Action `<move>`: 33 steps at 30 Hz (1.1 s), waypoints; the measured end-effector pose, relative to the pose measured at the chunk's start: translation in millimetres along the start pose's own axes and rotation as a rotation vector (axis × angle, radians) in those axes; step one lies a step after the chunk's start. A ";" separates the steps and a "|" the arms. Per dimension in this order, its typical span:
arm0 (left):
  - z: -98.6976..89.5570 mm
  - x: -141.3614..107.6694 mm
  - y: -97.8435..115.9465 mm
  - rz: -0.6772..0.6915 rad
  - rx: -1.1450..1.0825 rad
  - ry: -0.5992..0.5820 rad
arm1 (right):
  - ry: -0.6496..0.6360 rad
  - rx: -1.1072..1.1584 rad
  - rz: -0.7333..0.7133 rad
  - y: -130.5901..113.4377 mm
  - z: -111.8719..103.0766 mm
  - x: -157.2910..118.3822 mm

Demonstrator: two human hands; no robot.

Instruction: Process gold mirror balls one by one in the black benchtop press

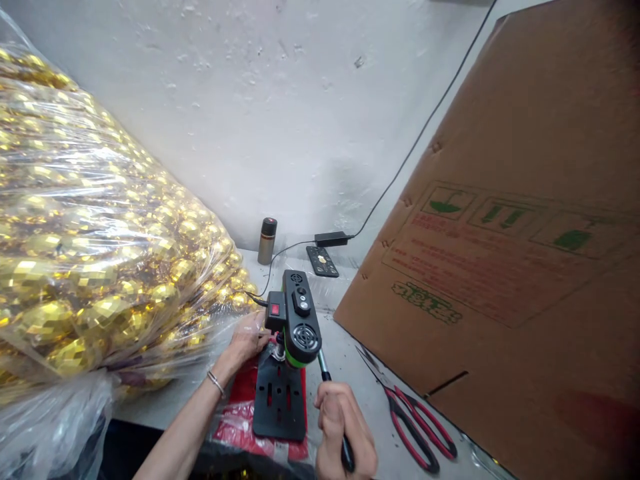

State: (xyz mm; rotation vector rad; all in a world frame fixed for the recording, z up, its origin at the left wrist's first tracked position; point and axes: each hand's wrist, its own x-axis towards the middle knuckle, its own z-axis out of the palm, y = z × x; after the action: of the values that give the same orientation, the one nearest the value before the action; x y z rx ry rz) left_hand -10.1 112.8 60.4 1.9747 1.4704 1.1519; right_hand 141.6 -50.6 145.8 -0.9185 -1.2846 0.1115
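Observation:
A small black machine [301, 317] with a red switch, round vents and a green band stands on a slotted black base plate [279, 407]. Under the plate lies red plastic [240, 417]. My right hand [345, 427] is wrapped round the black grip of a metal lever [324, 363] at the machine's right side. On the left, my left hand [249, 339], with a bracelet at the wrist, reaches beside the machine's post; its fingertips are partly hidden, and what they hold, if anything, cannot be made out.
A clear bag of gold faceted balls [100, 267] fills the left. A large cardboard box [500, 233] leans at right. Red-handled scissors [415, 420] lie before it. Behind are a bottle [267, 241], a phone [323, 261] and a black adapter [331, 239] with its cable.

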 end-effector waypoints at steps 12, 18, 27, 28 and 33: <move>-13.3 -114.5 -2.6 -0.702 -0.779 -0.077 | -0.034 0.002 -0.058 -6.4 -1.5 21.9; -2.5 -128.1 12.8 -0.429 -0.391 -0.109 | -0.068 -0.038 -0.047 -9.8 -3.8 24.0; 3.1 -110.2 35.0 -0.139 -0.076 -0.234 | -0.093 -0.046 -0.052 -8.8 -6.4 20.8; 3.0 -108.4 35.4 -0.124 -0.054 -0.243 | -0.098 -0.049 -0.054 -9.0 -6.8 20.8; 3.1 -98.5 35.9 -0.048 0.069 -0.314 | -0.108 -0.069 -0.057 -11.5 -8.3 22.5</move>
State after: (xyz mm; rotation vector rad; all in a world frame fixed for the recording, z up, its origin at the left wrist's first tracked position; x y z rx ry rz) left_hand 3.6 9.5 49.0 2.0427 1.3988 0.7382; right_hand 151.4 -50.2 170.5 -0.9440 -1.4209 0.0727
